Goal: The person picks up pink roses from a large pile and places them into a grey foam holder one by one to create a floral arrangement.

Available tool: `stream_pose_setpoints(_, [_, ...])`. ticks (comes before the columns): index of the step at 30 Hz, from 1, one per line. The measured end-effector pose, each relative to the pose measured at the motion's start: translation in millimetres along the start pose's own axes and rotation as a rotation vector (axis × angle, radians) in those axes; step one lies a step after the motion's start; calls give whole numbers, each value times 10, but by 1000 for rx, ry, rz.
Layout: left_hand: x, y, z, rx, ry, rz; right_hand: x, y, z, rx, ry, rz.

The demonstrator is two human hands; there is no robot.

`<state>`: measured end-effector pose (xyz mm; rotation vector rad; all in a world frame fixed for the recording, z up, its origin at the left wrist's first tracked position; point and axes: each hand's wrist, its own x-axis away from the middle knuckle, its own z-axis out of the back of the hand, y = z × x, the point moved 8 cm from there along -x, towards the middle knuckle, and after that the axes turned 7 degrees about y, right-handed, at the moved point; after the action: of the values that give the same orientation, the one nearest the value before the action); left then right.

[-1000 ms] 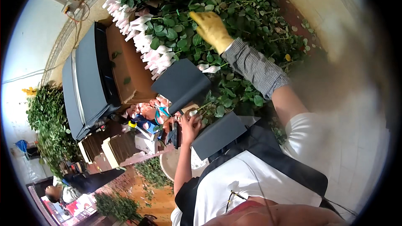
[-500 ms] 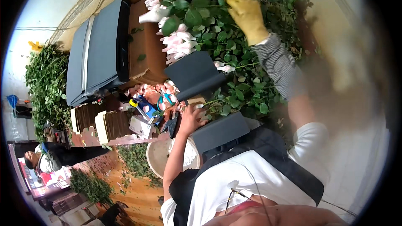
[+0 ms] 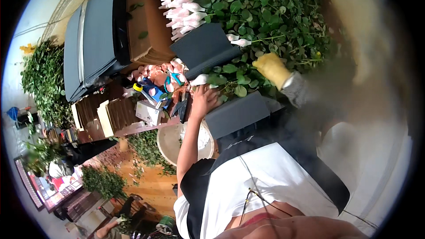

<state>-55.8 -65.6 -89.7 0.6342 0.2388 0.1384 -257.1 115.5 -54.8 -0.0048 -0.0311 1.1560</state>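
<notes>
A rose with its bud in a white netting sleeve (image 3: 200,79) lies across the work spot, its leafy stem pointing right. My bare left hand (image 3: 204,102) has its fingers curled at the bud's base. In a yellow glove, my right hand (image 3: 272,70) is closed over the stem end among the leaves; the stem inside the glove is hidden. One dark grey sheet (image 3: 201,46) stands just beyond the rose, and another grey board (image 3: 239,113) is on the near side. Beyond them lies a heap of leafy roses (image 3: 270,9) with sleeved buds (image 3: 181,15) facing left.
Left of my hand are loose pink petals (image 3: 155,75), a small white box (image 3: 148,112) and a black stapler-like tool (image 3: 180,106). Stacked cardboard (image 3: 148,22) and grey sheets (image 3: 99,31) stand farther left. A round bin (image 3: 170,144) sits below the table edge.
My gloved right hand has come down and nearer from the far heap, bringing a sleeved rose with it. The bud now lies at my left hand, which has stayed nearly in place.
</notes>
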Motion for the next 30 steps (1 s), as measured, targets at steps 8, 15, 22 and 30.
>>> stream_pose_setpoints(8, [-199,179,46,-373,-25,-87,140,-73,-222,-62,310,-171])
stream_pose_setpoints(15, [-160,70,9,-237,111,3,249,48,-361,-162,341,-267])
stream_pose_setpoints(22, [-159,104,41,-164,87,-30,428,13,-215,-220,212,-400])
stream_pose_setpoints(30, [-42,-3,-54,-225,106,47,303,367,-545,-697,-48,-319])
